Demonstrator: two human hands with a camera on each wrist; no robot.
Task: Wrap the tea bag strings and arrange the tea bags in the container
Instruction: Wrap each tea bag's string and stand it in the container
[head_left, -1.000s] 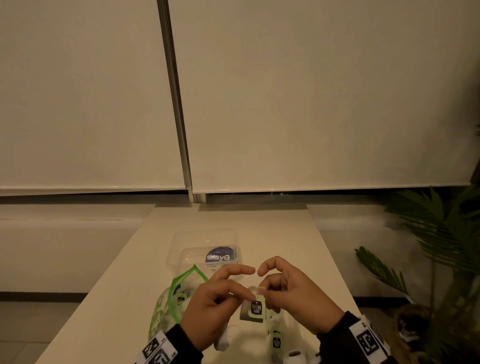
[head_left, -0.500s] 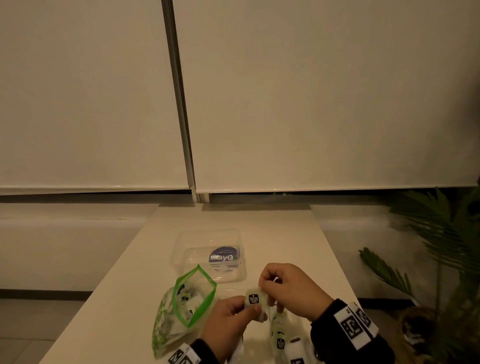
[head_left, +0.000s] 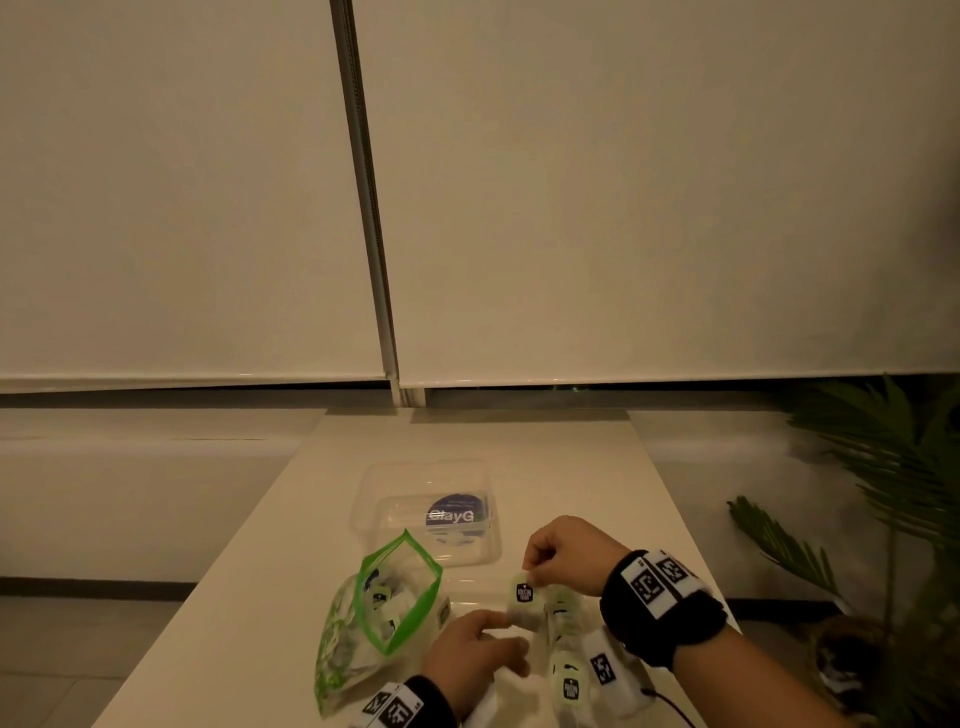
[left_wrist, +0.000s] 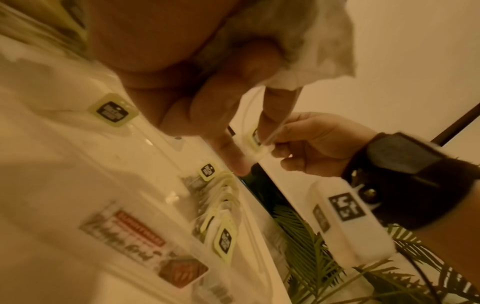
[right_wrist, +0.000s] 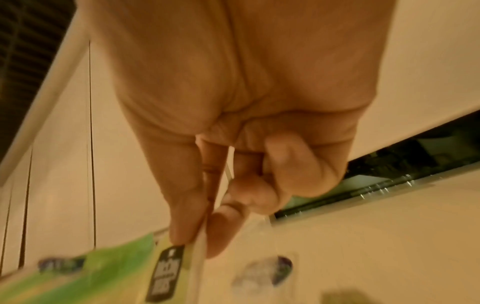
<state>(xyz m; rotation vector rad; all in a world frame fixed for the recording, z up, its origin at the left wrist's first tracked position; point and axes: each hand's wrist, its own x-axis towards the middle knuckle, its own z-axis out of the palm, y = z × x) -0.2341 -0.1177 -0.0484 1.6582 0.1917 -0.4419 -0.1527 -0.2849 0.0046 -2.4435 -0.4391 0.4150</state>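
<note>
While lower than before, both hands seemingly pinch one tea bag (head_left: 521, 609) — right hand (head_left: 570, 555), left hand (head_left: 475, 653).

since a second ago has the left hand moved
Yes. The left hand has dropped toward the near table edge, farther from the clear container, while the camera itself shifted only slightly.

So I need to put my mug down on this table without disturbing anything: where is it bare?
Bare tabletop lies beyond the clear container, up to the far table edge, and along the strip left of the green-rimmed pouch. The near right is crowded: both hands, left hand and right hand, hold a tea bag above a row of tea bags.
</note>
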